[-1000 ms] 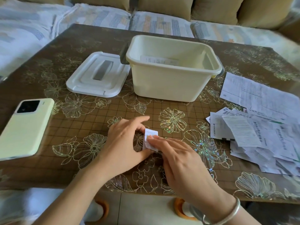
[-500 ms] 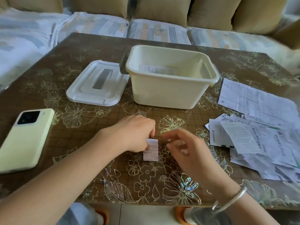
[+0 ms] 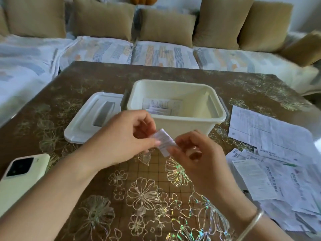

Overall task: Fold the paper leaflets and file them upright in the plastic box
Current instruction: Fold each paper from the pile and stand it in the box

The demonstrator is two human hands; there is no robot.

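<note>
Head camera feed, far left: I see a pale green smartphone (image 3: 22, 180) lying camera-side up on the brown surface with the shiny floral pattern (image 3: 152, 174). Next along, a flat white plastic lid with a grey handle recess (image 3: 83, 122) rests just beside the box, its right edge tucked close to the box's left clip.

At the centre, the left hand (image 3: 126, 140) has its fingers curled and pinches the upper left end of a small folded white paper leaflet (image 3: 164, 142) between thumb and fingertips. That leaflet is held clear of the surface, tilted, in front of the near wall of the cream rectangular plastic box (image 3: 182, 125). Inside the box, a few folded leaflets (image 3: 161, 105) stand against the far wall.

The right hand (image 3: 203, 157) grips the leaflet's lower right end, fingers bent round it; a silver bangle (image 3: 251, 225) circles that wrist.

Furthest right, a loose pile of unfolded printed paper sheets (image 3: 271, 136) lies spread flat and overlapping on the surface, near the box but apart from it.
</note>
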